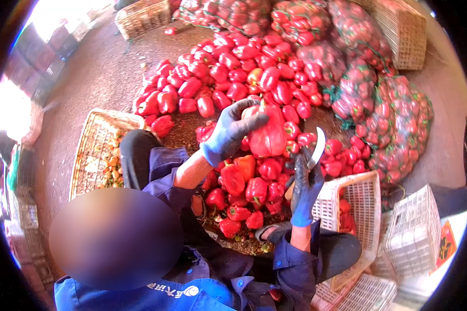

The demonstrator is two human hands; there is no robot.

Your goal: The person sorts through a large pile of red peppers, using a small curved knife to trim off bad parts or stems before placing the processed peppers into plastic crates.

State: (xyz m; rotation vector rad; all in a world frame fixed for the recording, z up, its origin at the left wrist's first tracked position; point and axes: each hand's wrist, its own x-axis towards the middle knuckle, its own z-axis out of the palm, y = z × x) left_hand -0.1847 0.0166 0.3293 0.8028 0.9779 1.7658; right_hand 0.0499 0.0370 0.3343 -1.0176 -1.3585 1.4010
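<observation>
My left hand (pixel 235 126), in a blue glove with a dark palm, holds a large red bell pepper (pixel 268 132) by its stem end, thumb across the top. The pepper's green stem points away from me. In my right hand (pixel 305 179), gloved alike, is a knife with a curved blade (pixel 318 145); its blade points up and away, and part of its light brown handle shows below the fingers. The blade is apart from the pepper. Under and between my hands lies a heap of red bell peppers (pixel 257 190), with an orange-red one (pixel 245 166) among them.
A larger pile of red peppers (pixel 218 74) spreads ahead. Net sacks full of peppers (pixel 401 124) stand beyond and to the right. A basket with pepper scraps (pixel 81 155) is at my left. A white plastic basket (pixel 369 210) with red peppers stands by my right knee, near more baskets (pixel 414 233).
</observation>
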